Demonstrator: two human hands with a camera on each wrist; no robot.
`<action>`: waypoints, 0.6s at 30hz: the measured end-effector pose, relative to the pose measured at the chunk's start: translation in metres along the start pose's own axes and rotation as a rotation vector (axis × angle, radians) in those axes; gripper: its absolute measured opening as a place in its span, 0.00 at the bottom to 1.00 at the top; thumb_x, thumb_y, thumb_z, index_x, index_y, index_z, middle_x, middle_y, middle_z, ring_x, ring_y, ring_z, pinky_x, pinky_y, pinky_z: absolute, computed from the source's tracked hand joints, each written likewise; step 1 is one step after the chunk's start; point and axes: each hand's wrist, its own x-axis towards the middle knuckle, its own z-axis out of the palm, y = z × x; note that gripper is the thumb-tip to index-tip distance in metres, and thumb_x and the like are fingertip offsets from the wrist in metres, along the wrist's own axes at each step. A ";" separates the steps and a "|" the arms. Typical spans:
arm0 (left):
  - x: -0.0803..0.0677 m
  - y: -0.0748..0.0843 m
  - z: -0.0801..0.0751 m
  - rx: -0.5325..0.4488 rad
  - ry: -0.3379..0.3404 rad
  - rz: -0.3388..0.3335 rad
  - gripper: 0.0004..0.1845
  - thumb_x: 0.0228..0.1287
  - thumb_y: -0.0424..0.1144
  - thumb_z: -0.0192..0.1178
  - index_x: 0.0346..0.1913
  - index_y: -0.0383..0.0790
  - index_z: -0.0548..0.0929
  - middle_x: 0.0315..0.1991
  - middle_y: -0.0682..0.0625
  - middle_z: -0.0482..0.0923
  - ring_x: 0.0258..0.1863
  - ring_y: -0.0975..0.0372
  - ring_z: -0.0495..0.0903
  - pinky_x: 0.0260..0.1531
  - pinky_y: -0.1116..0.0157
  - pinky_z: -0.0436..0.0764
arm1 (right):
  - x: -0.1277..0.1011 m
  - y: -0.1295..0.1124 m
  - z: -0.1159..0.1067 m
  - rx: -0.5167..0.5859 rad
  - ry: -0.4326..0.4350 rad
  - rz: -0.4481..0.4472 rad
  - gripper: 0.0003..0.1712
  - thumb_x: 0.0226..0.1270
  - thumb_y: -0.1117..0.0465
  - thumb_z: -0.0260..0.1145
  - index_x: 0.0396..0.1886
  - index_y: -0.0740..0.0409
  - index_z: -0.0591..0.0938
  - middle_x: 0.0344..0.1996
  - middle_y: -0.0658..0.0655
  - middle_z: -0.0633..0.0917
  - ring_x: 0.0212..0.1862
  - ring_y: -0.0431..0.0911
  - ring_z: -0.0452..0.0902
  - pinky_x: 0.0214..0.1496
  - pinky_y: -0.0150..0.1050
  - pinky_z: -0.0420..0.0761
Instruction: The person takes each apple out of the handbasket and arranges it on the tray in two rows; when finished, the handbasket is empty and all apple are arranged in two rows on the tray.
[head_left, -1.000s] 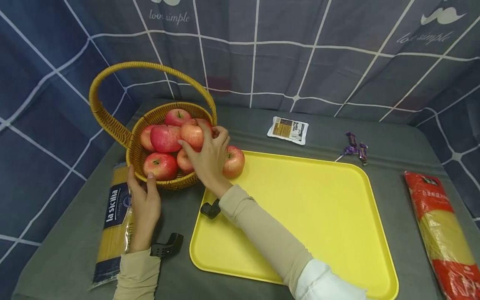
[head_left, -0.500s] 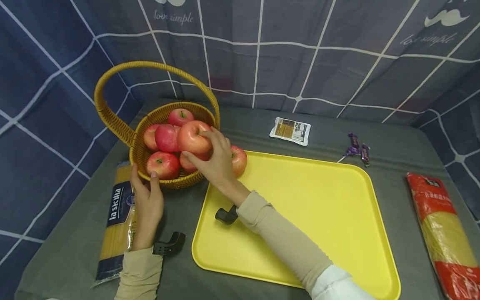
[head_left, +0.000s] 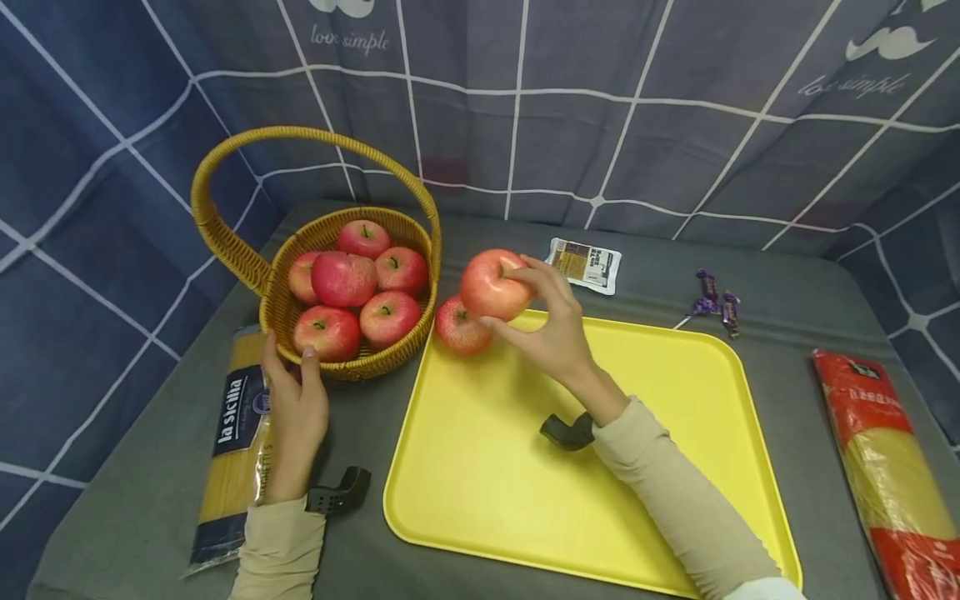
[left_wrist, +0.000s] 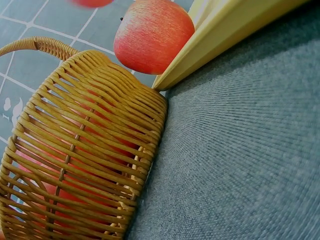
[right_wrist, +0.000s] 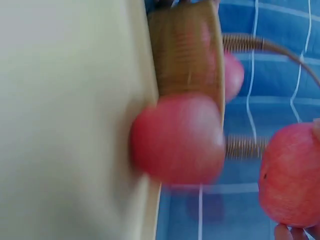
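Observation:
My right hand (head_left: 551, 321) holds a red apple (head_left: 493, 285) between thumb and fingers, raised over the far left corner of the yellow tray (head_left: 592, 467). In the right wrist view this held apple (right_wrist: 291, 175) shows at the right edge. Another apple (head_left: 459, 327) sits at that tray corner, beside the wicker basket (head_left: 375, 364). Several apples (head_left: 343, 279) lie in the basket, one on top of the others. My left hand (head_left: 296, 408) holds the basket at its near left rim, thumb over the edge. The left wrist view shows the woven wall (left_wrist: 85, 145).
A spaghetti pack (head_left: 232, 450) lies left of my left forearm. Behind the tray are a small white food packet (head_left: 585, 265) and purple-wrapped candies (head_left: 708, 296) with a lollipop. A red noodle bag (head_left: 885, 458) lies at the right. The basket's tall handle (head_left: 315, 133) arches up.
My right hand has lifted an apple out of the basket and carried it right, above the tray corner. My left hand stays at the basket rim.

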 end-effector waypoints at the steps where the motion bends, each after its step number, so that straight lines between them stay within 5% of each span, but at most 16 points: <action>1: 0.000 0.000 0.000 0.000 0.000 0.001 0.33 0.69 0.47 0.42 0.71 0.42 0.44 0.71 0.45 0.45 0.69 0.55 0.49 0.67 0.55 0.51 | -0.004 0.005 -0.009 -0.018 0.002 0.015 0.30 0.37 0.57 0.78 0.45 0.54 0.77 0.56 0.56 0.74 0.58 0.46 0.68 0.50 0.37 0.73; 8: -0.001 0.000 -0.001 -0.013 -0.009 -0.004 0.33 0.69 0.47 0.41 0.71 0.42 0.43 0.71 0.45 0.44 0.69 0.54 0.49 0.67 0.54 0.51 | -0.034 0.028 -0.047 -0.204 -0.097 0.133 0.30 0.38 0.57 0.78 0.45 0.55 0.77 0.54 0.57 0.74 0.58 0.50 0.65 0.51 0.43 0.69; 18: -0.001 0.000 -0.001 -0.003 -0.026 -0.006 0.33 0.69 0.48 0.41 0.71 0.43 0.42 0.71 0.45 0.43 0.69 0.54 0.48 0.67 0.53 0.52 | -0.054 0.044 -0.046 -0.212 -0.243 0.231 0.31 0.41 0.56 0.76 0.47 0.55 0.74 0.57 0.60 0.70 0.59 0.53 0.64 0.52 0.48 0.71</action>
